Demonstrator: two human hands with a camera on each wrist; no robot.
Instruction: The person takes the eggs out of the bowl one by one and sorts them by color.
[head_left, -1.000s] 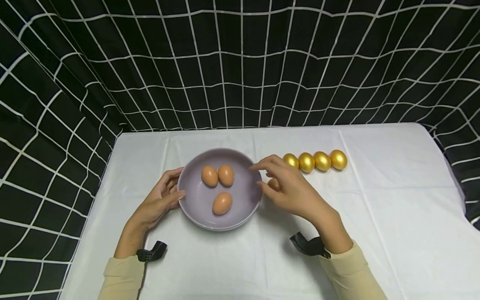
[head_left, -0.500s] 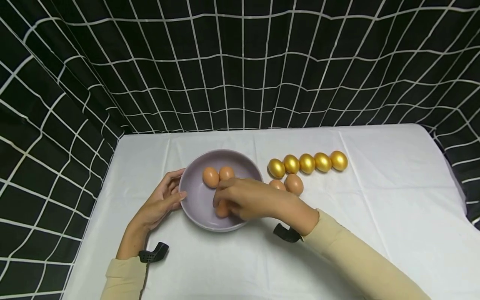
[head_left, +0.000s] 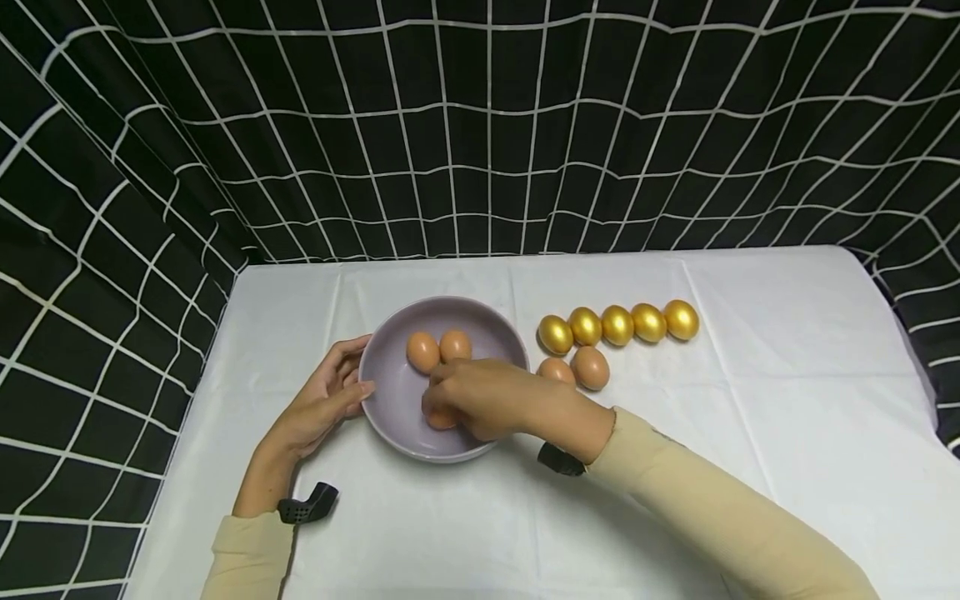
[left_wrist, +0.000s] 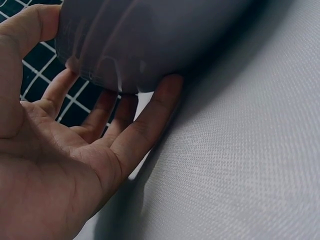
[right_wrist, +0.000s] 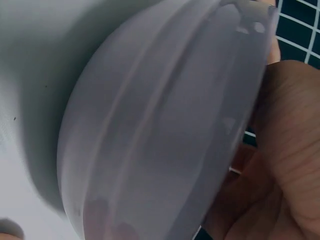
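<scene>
A mauve bowl point(head_left: 390, 396) stands on the white cloth. My left hand point(head_left: 318, 408) grips it at the left, thumb at the rim and fingers against the outer wall, as the left wrist view confirms. Inside the bowl, my right hand point(head_left: 487, 398) has its fingers curled round a brown egg point(head_left: 441, 419), which is partly covered by them. Two more brown eggs, the left one point(head_left: 423, 353) and the right one point(head_left: 455, 344), lie behind that hand in the bowl. In the right wrist view the bowl's wall point(right_wrist: 150, 125) hides the fingertips and the egg.
Right of the bowl, two brown eggs, a nearer one point(head_left: 557, 372) and its neighbour point(head_left: 590, 367), lie side by side on the cloth. Behind them runs a row of several golden eggs point(head_left: 617, 325). A black curtain with white grid lines point(head_left: 487, 125) borders the table's back and sides.
My right hand has moved from the bowl's right rim leftward into the bowl, and its fingers have curled round the front brown egg. The left hand keeps its hold.
</scene>
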